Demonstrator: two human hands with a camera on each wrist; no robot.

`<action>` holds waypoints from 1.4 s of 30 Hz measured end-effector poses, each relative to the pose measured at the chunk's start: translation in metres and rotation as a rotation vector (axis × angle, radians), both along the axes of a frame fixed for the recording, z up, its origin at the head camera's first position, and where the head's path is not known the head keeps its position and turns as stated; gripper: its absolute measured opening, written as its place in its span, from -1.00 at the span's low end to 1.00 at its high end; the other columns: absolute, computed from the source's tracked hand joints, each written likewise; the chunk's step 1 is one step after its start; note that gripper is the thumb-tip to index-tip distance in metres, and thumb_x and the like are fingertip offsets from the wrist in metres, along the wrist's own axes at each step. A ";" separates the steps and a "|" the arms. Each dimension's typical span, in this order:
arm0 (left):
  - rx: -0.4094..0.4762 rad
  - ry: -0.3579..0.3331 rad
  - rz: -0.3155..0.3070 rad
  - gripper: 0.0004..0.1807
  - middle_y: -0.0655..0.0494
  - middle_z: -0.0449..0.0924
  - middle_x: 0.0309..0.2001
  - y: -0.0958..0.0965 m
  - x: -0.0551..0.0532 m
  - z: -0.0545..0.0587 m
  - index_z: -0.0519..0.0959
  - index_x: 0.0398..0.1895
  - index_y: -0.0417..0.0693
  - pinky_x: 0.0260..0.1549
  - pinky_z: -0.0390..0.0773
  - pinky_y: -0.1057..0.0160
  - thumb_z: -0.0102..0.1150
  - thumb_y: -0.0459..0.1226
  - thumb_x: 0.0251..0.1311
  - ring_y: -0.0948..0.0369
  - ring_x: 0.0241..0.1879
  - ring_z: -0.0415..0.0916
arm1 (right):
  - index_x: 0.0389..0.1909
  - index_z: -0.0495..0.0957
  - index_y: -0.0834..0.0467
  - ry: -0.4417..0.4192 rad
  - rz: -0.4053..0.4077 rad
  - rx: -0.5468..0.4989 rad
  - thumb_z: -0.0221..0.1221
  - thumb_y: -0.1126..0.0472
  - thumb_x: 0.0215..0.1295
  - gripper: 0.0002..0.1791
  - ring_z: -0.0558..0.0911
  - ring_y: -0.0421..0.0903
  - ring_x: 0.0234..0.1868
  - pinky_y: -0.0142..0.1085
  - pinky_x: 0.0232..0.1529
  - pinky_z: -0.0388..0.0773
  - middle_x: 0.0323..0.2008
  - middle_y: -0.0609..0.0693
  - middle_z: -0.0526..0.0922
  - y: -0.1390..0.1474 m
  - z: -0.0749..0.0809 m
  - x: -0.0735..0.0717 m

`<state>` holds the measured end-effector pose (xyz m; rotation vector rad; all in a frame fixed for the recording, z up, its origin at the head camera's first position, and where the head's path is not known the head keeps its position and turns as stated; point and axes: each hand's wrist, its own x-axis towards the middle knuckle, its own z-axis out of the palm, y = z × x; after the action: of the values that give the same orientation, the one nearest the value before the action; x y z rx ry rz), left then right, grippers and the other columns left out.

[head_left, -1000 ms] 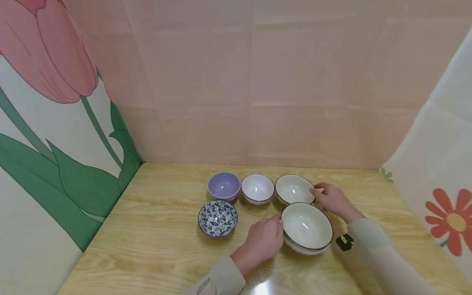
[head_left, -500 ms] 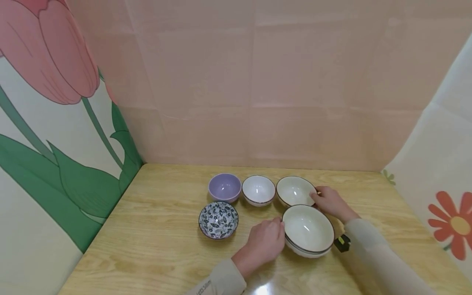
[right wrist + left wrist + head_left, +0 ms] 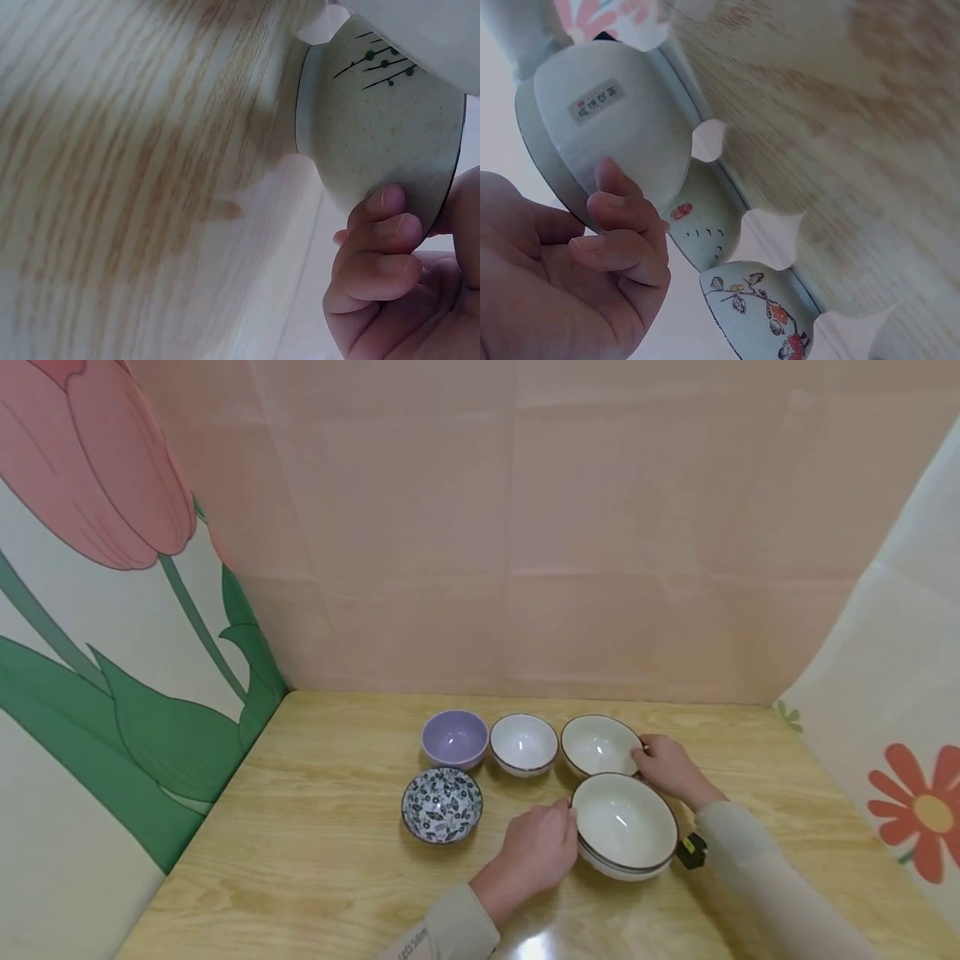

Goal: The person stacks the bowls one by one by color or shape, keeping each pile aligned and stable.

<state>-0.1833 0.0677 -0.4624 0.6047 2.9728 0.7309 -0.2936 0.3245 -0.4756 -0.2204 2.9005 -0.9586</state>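
Note:
At the right of the table, my left hand (image 3: 542,845) pinches the left rim of a large cream bowl (image 3: 624,821) with a brown edge. A second rim shows close beneath it, so bowls are nested there; whether the lower one touches the table I cannot tell. A pale sticker (image 3: 596,103) shows on the outer side in the left wrist view. Behind this stack stands another cream bowl (image 3: 598,745). My right hand (image 3: 672,768) grips its right rim, thumb inside and fingers curled against the speckled outer wall (image 3: 390,127).
A white bowl (image 3: 523,743) and a purple bowl (image 3: 454,739) continue the back row leftward. In front of the purple one sits a bowl with a dark floral pattern (image 3: 442,806). A pink cloth wall (image 3: 510,527) rises behind the wooden table (image 3: 300,852).
My right forearm and its black wrist device have shifted slightly left. Both hands keep their holds, and the bowls stay in the same arrangement.

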 end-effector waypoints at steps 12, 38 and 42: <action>0.004 0.000 0.004 -0.51 0.07 0.70 0.01 0.000 -0.002 0.001 0.55 0.23 -0.11 -0.19 0.65 0.13 -0.26 -0.05 0.57 0.14 -0.05 0.67 | 0.24 0.28 0.56 0.080 -0.001 0.039 -0.07 0.25 0.46 -0.50 0.62 0.09 -0.26 -0.11 -0.26 0.64 -0.09 0.43 0.61 0.001 0.002 -0.002; 0.001 -0.015 -0.010 -0.52 0.07 0.72 -0.07 0.000 -0.001 0.002 0.58 0.16 -0.11 -0.21 0.65 0.13 -0.28 -0.05 0.57 0.14 -0.08 0.67 | 0.25 0.28 0.55 0.044 0.001 0.024 -0.09 0.26 0.49 -0.51 0.61 0.04 -0.27 -0.18 -0.33 0.64 -0.06 0.43 0.59 0.002 -0.001 0.001; -0.002 -0.019 -0.007 -0.51 0.07 0.72 -0.05 0.000 0.000 0.003 0.58 0.17 -0.11 -0.19 0.65 0.12 -0.28 -0.05 0.57 0.14 -0.07 0.67 | 0.25 0.29 0.54 0.048 0.002 0.021 -0.10 0.25 0.50 -0.52 0.61 0.04 -0.28 -0.19 -0.33 0.64 -0.06 0.42 0.60 0.003 -0.003 0.001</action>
<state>-0.1832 0.0673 -0.4597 0.6043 2.9523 0.7293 -0.2928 0.3278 -0.4782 -0.2480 2.9516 -0.9348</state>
